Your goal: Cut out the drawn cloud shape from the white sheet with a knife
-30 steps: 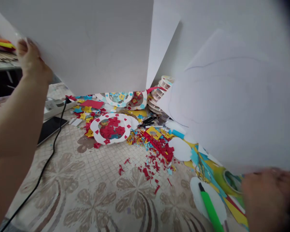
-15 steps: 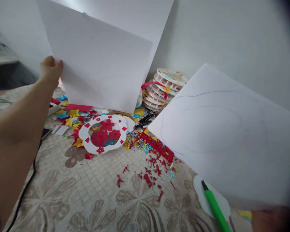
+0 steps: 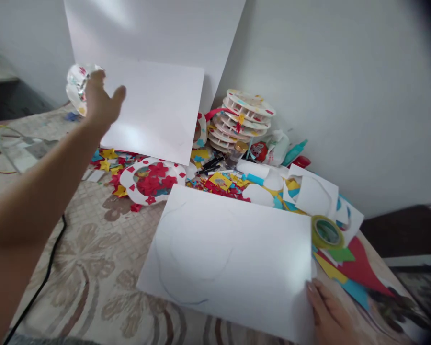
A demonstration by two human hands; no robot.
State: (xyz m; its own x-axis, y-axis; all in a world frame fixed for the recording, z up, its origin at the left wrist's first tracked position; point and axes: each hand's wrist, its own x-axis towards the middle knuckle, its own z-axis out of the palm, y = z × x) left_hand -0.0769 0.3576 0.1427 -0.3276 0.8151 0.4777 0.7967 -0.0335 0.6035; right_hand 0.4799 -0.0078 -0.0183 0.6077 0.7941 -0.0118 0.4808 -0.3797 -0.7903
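My left hand (image 3: 105, 98) is stretched out with thumb and fingers apart, in front of a plain white sheet (image 3: 158, 112) that leans on a larger white board (image 3: 158, 33). Beside its fingers is a shiny white and silver decorated object (image 3: 78, 86), partly hidden. At the lower right, my right hand (image 3: 328, 309) pinches the right edge of a white drawing sheet (image 3: 233, 258), held tilted above the table. Curved pencil lines form rough rings on it. Just behind this sheet lies a scalloped white ring with red shapes (image 3: 127, 182).
A tiered white decorated stack (image 3: 246, 117) stands by the wall, near a small gold-lidded jar (image 3: 237, 152). Yellow tape (image 3: 326, 232) and coloured paper (image 3: 368, 266) lie at the right. Several paper stars and scraps (image 3: 109, 153) cover the back. A black cable (image 3: 52, 268) runs along the left.
My left hand has let go of the plain sheet, which now rests lower against the board. My right hand has brought the drawing sheet left and down, and the green marker is out of sight.
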